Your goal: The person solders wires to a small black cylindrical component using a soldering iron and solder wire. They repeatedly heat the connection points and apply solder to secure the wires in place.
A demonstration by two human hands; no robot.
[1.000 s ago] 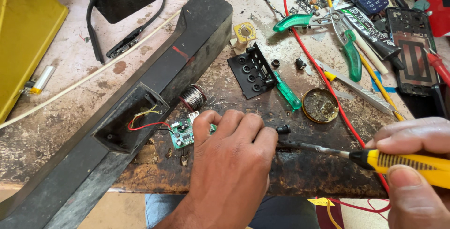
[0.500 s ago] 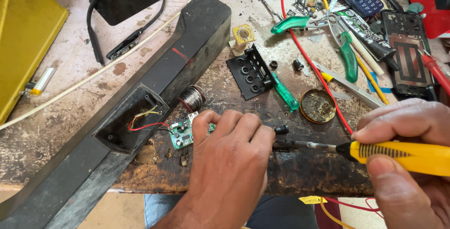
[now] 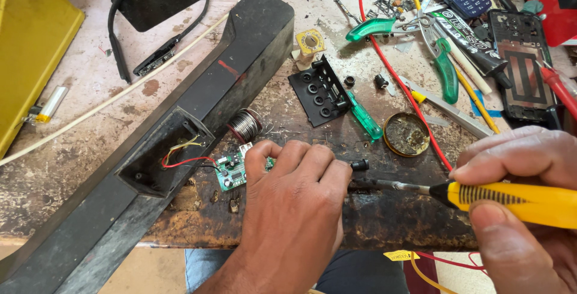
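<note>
Far left of the green circuit board [image 3: 231, 172], a yellow box [image 3: 30, 47] sits on the worn bench [image 3: 78, 89], a small lighter [image 3: 48, 104] just beside it. Closer to the board, the long black speaker housing [image 3: 198, 113] runs diagonally, its open cavity showing red and yellow wires [image 3: 183, 153] that lead straight to the board. Just above the board stands a spool of solder wire [image 3: 244, 125]. Now the board itself: it lies flat on the bench right by the cavity, and the left hand [image 3: 294, 204] presses down on its right edge, fingers curled together over it. Right of the board, up the bench, a black plastic plate with holes [image 3: 318, 92] leans on a green-handled screwdriver [image 3: 365, 115]. Further right, a round tin of flux [image 3: 407, 133] lies open, with green-handled scissors [image 3: 421, 41] and a red wire [image 3: 396, 77] above it. Far right of the board, the right hand [image 3: 523, 210] is clamped around a yellow-handled soldering iron [image 3: 511, 201], its metal tip pointing left, close to the left hand's knuckles.
</note>
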